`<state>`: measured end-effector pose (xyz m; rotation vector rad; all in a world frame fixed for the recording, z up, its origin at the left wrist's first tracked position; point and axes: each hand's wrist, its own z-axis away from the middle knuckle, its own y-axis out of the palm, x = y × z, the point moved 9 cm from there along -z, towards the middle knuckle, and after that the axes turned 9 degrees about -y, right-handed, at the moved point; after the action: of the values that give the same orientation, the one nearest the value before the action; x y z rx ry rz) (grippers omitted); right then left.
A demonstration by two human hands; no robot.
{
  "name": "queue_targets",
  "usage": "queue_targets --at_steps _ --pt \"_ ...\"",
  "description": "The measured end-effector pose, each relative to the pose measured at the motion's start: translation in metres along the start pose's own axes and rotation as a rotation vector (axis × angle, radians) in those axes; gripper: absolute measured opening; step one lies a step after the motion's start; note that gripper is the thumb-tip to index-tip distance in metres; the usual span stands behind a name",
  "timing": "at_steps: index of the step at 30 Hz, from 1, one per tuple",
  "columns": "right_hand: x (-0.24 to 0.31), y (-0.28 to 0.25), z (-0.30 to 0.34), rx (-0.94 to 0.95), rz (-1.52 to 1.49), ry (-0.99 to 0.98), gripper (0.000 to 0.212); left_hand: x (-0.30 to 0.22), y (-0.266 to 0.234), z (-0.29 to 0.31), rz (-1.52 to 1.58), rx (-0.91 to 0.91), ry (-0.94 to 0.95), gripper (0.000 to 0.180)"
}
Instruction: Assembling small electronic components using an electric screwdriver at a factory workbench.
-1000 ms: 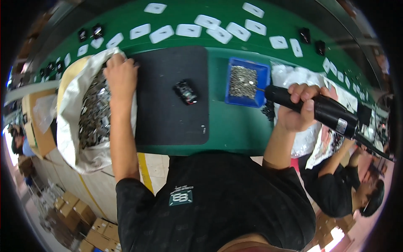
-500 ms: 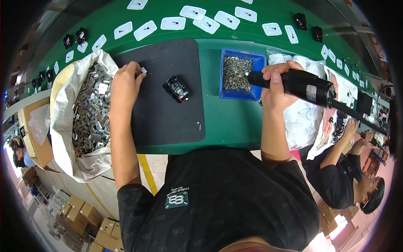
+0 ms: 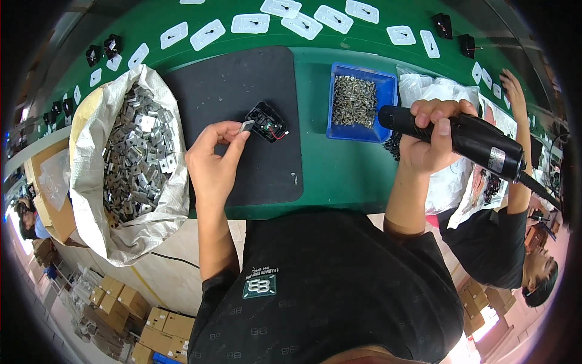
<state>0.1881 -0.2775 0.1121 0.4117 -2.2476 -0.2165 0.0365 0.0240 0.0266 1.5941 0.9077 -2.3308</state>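
Left hand (image 3: pixel 213 156) pinches metal plate (image 3: pixel 247 126) — best kept level, clear of red wire (image 3: pixel 278 134) on black housing (image 3: pixel 264 119), at that hand's 2 o'clock — while right hand (image 3: pixel 429 148) grips black power driver (image 3: pixel 485 144), blue screw bin (image 3: pixel 386 97) at its 10 o'clock.

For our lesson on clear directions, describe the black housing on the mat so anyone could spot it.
On the green table, find the dark mat between the white sack and the blue bin. In its upper right, beside the left hand, lies the black housing. Open, with a red wire, it alone lies on the mat, unlike the black units farther away.
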Motion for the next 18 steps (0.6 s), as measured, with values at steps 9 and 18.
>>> queue_targets --at_steps 9,18 --pt "-0.006 0.004 0.001 -0.104 -0.076 0.034 0.044 -0.018 0.021 -0.003 -0.383 -0.112 0.25 0.012" --pt "-0.011 0.008 0.009 -0.017 -0.032 0.105 0.043 -0.003 0.026 -0.023 -0.075 -0.06 0.129 0.028"
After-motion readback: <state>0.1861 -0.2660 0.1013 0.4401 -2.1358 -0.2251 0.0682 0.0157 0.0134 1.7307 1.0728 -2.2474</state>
